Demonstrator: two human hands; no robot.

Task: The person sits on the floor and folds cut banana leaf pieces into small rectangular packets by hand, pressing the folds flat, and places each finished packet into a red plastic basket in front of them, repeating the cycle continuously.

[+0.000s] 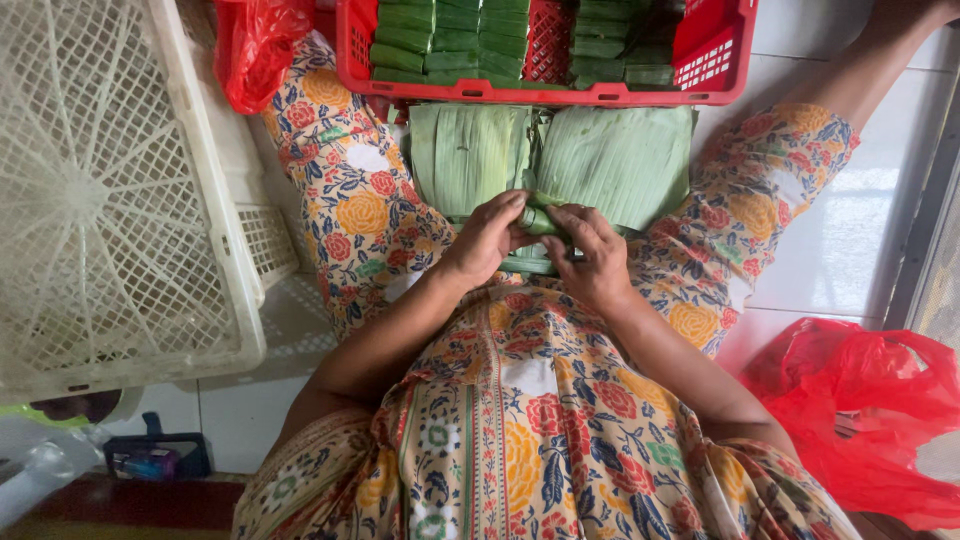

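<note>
red crate (pixel 540 95) of leaf parcels (pixel 450 40), hands (pixel 545 240) folding leaf

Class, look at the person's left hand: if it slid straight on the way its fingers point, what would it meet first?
The left hand points toward the right hand; it would likely meet that hand's fingertips first, over the folded leaf packet both grip.

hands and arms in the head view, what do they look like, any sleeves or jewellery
Both the left hand and the right hand are bare: no gloves, and no rings or bracelets that can be made out. The forearms are uncovered up to the elbows. No sleeves show; the floral dress in yellow, red, blue and cream covers the lap.
</note>
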